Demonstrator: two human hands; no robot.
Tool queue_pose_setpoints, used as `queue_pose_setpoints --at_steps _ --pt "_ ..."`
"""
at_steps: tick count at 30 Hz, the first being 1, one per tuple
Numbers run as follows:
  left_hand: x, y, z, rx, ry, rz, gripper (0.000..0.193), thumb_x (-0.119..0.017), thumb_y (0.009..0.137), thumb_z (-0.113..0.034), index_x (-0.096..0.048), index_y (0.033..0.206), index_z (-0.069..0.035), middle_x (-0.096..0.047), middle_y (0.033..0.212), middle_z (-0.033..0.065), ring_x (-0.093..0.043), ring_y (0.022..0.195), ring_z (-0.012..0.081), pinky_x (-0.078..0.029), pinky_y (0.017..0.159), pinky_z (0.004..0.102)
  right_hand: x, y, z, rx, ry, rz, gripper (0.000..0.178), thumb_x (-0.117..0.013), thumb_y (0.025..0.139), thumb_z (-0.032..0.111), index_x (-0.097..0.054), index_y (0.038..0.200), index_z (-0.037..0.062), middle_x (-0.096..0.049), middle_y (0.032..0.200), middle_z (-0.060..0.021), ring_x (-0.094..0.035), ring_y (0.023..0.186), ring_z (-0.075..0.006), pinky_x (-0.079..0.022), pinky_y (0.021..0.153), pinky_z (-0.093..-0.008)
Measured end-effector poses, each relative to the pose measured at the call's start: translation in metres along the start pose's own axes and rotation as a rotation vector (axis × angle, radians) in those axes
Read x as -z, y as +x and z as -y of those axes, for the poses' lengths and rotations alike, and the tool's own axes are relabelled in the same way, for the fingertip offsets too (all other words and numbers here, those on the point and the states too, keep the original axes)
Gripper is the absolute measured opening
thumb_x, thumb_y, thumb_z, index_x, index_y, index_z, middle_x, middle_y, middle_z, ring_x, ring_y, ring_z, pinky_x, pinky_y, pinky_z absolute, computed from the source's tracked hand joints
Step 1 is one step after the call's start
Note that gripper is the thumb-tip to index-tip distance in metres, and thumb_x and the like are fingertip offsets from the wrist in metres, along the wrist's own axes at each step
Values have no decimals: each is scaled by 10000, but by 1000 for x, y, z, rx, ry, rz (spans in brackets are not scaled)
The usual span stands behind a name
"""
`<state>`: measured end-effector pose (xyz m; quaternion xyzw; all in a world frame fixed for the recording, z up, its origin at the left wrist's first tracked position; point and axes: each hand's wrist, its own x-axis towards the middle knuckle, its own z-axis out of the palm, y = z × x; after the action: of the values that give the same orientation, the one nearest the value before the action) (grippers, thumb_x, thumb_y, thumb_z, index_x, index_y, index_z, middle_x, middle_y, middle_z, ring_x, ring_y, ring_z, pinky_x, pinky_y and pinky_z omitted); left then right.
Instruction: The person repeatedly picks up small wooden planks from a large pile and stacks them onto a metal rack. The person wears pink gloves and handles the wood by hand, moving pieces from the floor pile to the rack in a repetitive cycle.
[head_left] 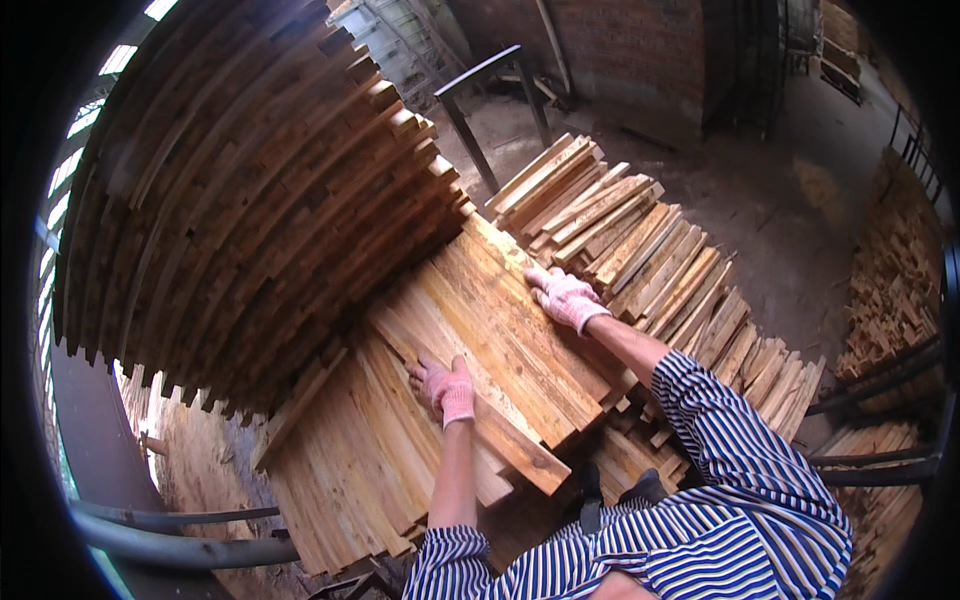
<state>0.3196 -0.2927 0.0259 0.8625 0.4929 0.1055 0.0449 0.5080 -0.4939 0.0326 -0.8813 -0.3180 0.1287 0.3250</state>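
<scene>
Our left hand (445,388) and right hand (565,297) lie flat, grips apart, on the loose planks (500,330) atop the low stack (350,470). We judge these planks could slide off the stack's near edge if pushed unevenly

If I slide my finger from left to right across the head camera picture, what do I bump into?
Grey pipes → tall stack of wooden slats → left hand in a pink glove, on the flat boards → right hand → lower pile of slats → wood stacks by the far wall.

brick wall (620,50) | dirt floor (790,220) | metal frame (490,90) | daylight at left
</scene>
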Motion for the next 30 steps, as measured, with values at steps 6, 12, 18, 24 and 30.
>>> queue_pose_setpoints --at_steps 6,12,18,24,30 --pt "8 26 8 -176 -969 215 830 -729 825 -97 -316 1538 4 -453 1494 255 -533 1292 393 -425 1123 414 17 7 -55 -96 12 -65 741 -496 972 502 -264 1549 100 -459 1473 -287 -500 1311 -461 -424 1061 -543" --pt "2 16 100 -72 -1524 270 713 -722 876 -89 -404 1510 -27 -557 1415 129 -624 1180 267 -533 991 376 17 -17 -21 -259 44 148 790 -375 1001 596 -174 1607 131 -523 1462 -232 -536 1324 -386 -427 1055 -555" --pt "-15 21 101 32 -1617 506 447 -590 957 -323 -630 1279 -16 -690 1197 105 -677 1052 249 -554 949 371 17 -18 -47 -209 16 22 761 -361 1008 594 -219 1596 132 -532 1442 -248 -561 1298 -369 -447 1064 -458" --pt "-2 21 138 -167 -1575 488 556 -570 996 -199 -399 1507 -62 -620 1306 98 -633 1159 189 -526 998 314 3 -16 -16 -246 68 113 770 -427 981 558 -263 1570 91 -518 1449 -262 -511 1343 -387 -382 1122 -458" --pt "2 19 117 5 -1785 655 516 -616 959 -223 -479 1432 -70 -658 1204 90 -654 1099 241 -545 969 380 19 -7 -17 -238 -100 148 711 -457 976 474 -294 1553 93 -494 1480 -244 -496 1350 -400 -420 1075 -513"
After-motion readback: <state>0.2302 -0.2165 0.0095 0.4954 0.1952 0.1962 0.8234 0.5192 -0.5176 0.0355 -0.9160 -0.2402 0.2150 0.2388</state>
